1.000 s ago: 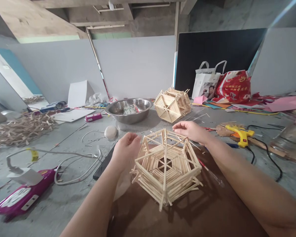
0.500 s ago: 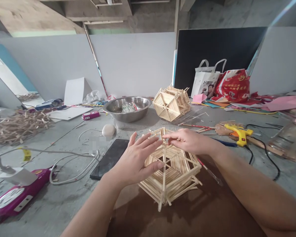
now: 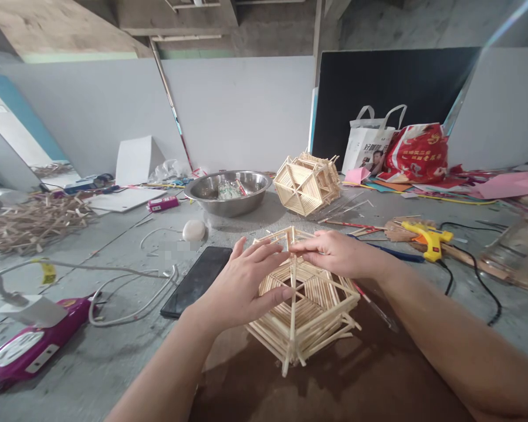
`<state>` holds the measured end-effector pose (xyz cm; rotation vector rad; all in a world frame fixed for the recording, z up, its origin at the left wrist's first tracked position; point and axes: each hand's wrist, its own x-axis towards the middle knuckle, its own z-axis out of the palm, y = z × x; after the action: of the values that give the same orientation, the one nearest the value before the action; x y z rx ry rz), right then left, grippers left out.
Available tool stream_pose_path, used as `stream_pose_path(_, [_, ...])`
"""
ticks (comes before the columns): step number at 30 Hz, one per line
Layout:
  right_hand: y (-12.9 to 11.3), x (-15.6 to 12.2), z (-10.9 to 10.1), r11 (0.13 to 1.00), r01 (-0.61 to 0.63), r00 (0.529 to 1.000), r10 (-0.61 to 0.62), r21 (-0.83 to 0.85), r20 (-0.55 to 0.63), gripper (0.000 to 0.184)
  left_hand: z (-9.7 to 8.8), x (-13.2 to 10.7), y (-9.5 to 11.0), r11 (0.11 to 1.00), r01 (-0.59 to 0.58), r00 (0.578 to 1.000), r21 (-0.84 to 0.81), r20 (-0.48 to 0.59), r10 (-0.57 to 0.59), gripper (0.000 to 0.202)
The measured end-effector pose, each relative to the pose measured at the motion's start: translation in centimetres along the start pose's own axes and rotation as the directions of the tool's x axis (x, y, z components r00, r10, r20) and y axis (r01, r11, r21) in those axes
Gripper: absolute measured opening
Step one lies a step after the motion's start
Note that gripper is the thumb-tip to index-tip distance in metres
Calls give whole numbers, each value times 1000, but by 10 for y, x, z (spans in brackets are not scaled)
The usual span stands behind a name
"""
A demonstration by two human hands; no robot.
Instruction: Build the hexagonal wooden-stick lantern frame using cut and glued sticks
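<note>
A hexagonal lattice frame of thin pale wooden sticks (image 3: 308, 328) sits on a brown board (image 3: 334, 387) in front of me. One long stick (image 3: 293, 328) crosses its top from the near corner towards the far side. My left hand (image 3: 250, 278) lies over the left part of the frame, fingers stretched and apart, the thumb tip at the long stick. From the right, my right hand (image 3: 334, 252) reaches over the far part, its fingers extended flat with their tips at the stick's far end. Its palm side is hidden.
Left of the frame lies a black phone (image 3: 198, 281), with a purple power strip (image 3: 26, 340) and white cable farther left. Behind stand a metal basin (image 3: 229, 199) and a second stick lattice (image 3: 305, 184). A yellow glue gun (image 3: 429, 237) and a glass jar (image 3: 517, 255) are at right.
My right hand's fingers have shifted slightly and lie flatter and closer together at the stick's far end. My left hand and the frame stay nearly still.
</note>
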<state>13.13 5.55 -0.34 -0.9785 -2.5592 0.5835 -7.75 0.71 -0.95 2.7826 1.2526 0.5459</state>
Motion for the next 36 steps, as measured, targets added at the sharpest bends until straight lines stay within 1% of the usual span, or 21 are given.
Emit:
stream_pose_path(6, [0,-1,0,1000,-5,1000,5,-17,-9,35,0,0,1,1000,-1,1000,6,14,1,47])
stream_pose_path(12, [-1,-1,0,1000,-14,1000,14,-25,-9,35,0,0,0,1000,-1,1000,0,-9,1,46])
stream_pose_path(19, [-1,-1,-1,999,-23,1000,23,-27,-1,35,-1,-1,1,998,0,999,55,49,-2,48])
stream_pose_path(24, [-2,-1,-2,1000,-15,1000,15,-17,18,35,-2,-1,0,997,-1,1000,73,30,-1,49])
stream_pose_path(30, [0,-1,-2,1000,-4,999,4,-1,32,35,-2,-3,-2,998,8,1000,66,8,-8,42])
stream_pose_path(36, [2,-1,-1,1000,0,1000,0,-12,17,35,-2,-2,-1,998,5,1000,62,29,-7,42])
